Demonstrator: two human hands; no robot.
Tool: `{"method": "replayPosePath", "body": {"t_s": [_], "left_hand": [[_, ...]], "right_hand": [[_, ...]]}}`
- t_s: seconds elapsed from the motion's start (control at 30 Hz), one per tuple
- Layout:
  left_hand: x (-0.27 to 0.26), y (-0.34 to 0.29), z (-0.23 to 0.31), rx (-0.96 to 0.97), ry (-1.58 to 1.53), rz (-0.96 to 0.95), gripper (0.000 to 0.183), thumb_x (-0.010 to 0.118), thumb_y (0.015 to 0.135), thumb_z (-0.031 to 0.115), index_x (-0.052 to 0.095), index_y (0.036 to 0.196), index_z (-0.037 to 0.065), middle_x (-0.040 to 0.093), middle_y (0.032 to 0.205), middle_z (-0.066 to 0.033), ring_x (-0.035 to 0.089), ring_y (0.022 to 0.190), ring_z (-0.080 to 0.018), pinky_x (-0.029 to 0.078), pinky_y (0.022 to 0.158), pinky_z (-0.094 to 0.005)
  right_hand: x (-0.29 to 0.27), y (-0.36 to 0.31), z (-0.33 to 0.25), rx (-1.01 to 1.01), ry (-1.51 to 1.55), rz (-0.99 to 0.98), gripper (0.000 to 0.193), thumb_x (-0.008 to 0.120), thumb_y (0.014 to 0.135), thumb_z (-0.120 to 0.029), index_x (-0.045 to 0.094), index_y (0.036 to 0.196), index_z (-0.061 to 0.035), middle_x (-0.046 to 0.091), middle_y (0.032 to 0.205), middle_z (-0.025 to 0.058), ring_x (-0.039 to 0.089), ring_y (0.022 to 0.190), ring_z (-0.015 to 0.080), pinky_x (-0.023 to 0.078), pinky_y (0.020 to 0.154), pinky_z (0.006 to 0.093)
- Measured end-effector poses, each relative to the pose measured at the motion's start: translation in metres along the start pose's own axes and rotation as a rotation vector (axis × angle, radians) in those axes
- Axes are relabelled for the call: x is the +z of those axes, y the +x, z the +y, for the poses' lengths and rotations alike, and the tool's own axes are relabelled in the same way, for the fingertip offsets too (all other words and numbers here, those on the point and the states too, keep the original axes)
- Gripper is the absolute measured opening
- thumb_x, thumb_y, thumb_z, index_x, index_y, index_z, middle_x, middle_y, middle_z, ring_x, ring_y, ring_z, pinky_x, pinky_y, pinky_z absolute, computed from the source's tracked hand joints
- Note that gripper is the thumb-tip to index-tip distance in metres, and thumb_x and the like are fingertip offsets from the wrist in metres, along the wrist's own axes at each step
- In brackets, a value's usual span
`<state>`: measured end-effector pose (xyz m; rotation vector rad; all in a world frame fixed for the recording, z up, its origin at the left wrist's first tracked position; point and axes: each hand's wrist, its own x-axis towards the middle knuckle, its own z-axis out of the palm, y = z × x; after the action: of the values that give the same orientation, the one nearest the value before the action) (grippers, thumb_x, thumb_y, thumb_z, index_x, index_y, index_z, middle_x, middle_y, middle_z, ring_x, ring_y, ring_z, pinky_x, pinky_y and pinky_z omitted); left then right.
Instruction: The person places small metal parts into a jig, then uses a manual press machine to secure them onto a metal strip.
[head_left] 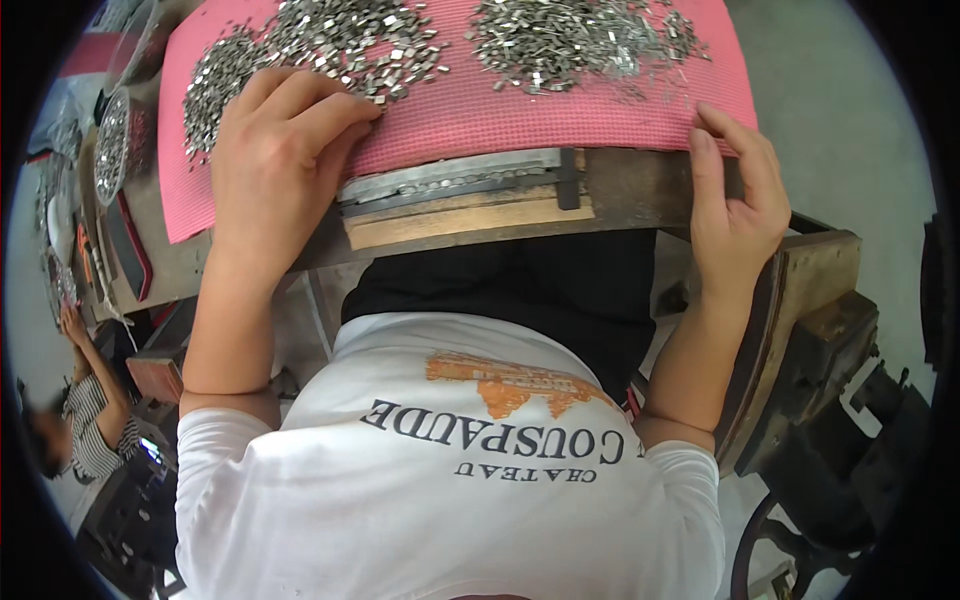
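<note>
My left hand [285, 145] rests over the left part of a pink textured mat [430, 135], its fingers curled together and their tips down beside the small flat metal pieces [350, 45]. Whatever those fingers pinch is hidden. At the mat's right front corner is my right hand [740, 190], thumb and forefinger apart, with nothing visible between them. Thin metal slips [550, 40] lie heaped on the mat's right half. Between my hands, along the table's front edge, sits a metal-and-wood holder [455, 190] with a row of small shiny pieces in its groove and a dark stop at its right end.
A clear container of metal pieces [112, 145] stands left of the mat, near a dark red-edged case [133, 245]. Further left, another person in a striped top [100, 420] reaches toward the table. Dark machinery [830, 420] stands at my right.
</note>
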<state>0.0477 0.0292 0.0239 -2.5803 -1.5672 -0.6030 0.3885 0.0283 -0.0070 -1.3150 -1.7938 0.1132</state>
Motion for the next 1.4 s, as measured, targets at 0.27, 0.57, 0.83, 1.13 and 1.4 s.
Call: {"method": "replayPosePath", "body": {"t_s": [0.27,0.57,0.83,1.13,1.4], "left_hand": [[-0.001,0.012,0.001,0.055,0.196,-0.163,0.011,0.073,0.087,0.012,0.069,0.096,0.01,0.066,0.096,-0.0037,0.063,0.098,-0.0273,0.048,0.086,-0.0408],[0.004,0.012,0.004,0.083,0.141,-0.144,0.011,0.076,0.086,0.019,0.07,0.092,0.012,0.066,0.093,-0.0029,0.063,0.095,-0.0258,0.046,0.085,-0.0403],[0.0,0.012,-0.003,0.103,-0.018,-0.066,0.009,0.079,0.083,0.014,0.073,0.089,0.012,0.066,0.085,-0.0014,0.063,0.09,-0.0242,0.047,0.081,-0.0389],[0.006,0.007,0.036,-0.002,-0.545,0.046,0.006,0.072,0.087,0.005,0.07,0.092,0.005,0.069,0.089,-0.0091,0.066,0.082,-0.0307,0.048,0.075,-0.0405],[0.016,-0.004,0.05,-0.076,-0.65,-0.003,0.006,0.07,0.089,-0.003,0.07,0.095,-0.003,0.071,0.095,-0.0132,0.069,0.09,-0.026,0.054,0.08,-0.0332]], "right_hand": [[-0.004,0.013,-0.004,0.013,-0.075,-0.208,0.007,0.077,0.088,-0.012,0.076,0.092,-0.0071,0.071,0.086,0.006,0.065,0.084,0.0265,0.047,0.083,0.0383],[0.021,0.004,-0.027,0.028,-0.34,-0.113,0.01,0.078,0.085,-0.016,0.073,0.08,-0.0086,0.065,0.081,0.0043,0.061,0.083,0.026,0.044,0.082,0.0412],[0.031,-0.001,-0.032,0.014,-0.364,-0.143,0.008,0.074,0.089,-0.012,0.067,0.091,-0.0101,0.062,0.088,0.0032,0.06,0.091,0.0259,0.042,0.085,0.0412],[0.043,-0.014,-0.059,-0.005,0.319,-0.222,0.007,0.066,0.094,-0.006,0.066,0.101,-0.0074,0.067,0.1,0.0073,0.061,0.097,0.0291,0.042,0.092,0.0404],[0.057,-0.024,-0.062,-0.063,0.399,-0.217,0.014,0.07,0.089,-0.002,0.067,0.101,-0.0082,0.068,0.102,0.005,0.061,0.098,0.0277,0.042,0.091,0.0395]]}}
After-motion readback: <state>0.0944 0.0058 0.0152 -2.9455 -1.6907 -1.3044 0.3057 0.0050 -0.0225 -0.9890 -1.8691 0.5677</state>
